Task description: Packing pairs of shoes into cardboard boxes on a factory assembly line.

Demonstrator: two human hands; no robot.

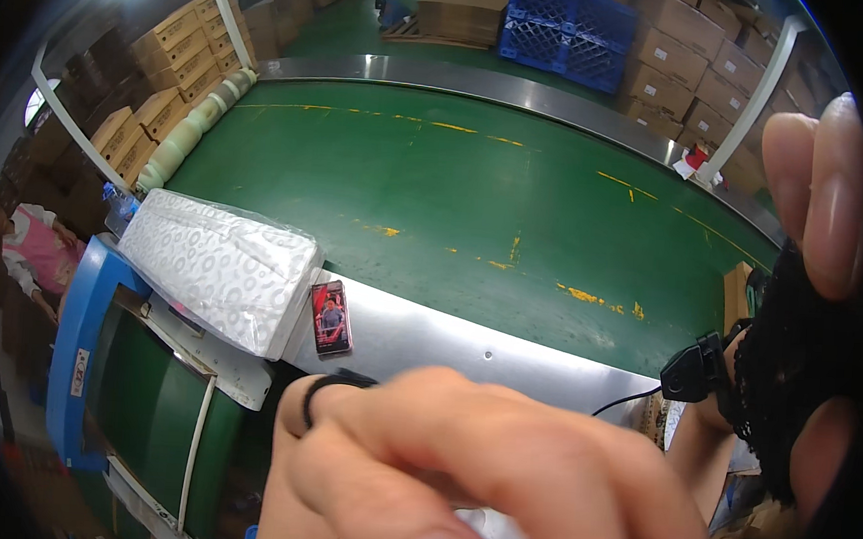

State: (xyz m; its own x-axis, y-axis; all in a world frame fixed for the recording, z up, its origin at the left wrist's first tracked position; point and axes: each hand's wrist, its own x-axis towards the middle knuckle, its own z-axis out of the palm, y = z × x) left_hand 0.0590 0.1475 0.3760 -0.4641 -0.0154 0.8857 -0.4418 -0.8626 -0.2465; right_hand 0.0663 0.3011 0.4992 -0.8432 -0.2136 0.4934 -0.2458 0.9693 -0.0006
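Note:
My left hand (499,452) is very close, low in the middle of the head view, with a black band (330,390) round its wrist. Its fingers are curled and partly blurred; their tips run off the lower edge, so anything in them is hidden. At the far right my right hand (826,195) is raised close up, with fingers stretched upward and nothing visible in them. Black lacy fabric (785,380) covers part of that hand. A small black device (692,372) with a thin cable sits at its wrist.
A green conveyor belt (426,190) spans the middle. On its metal edge (466,346) lies a phone-sized item with a red-and-black picture (332,318), beside a white patterned wrapped block (219,266). A blue frame (80,357), stacked cartons (183,52), blue pallets (568,31) and a person in pink (42,251) surround it.

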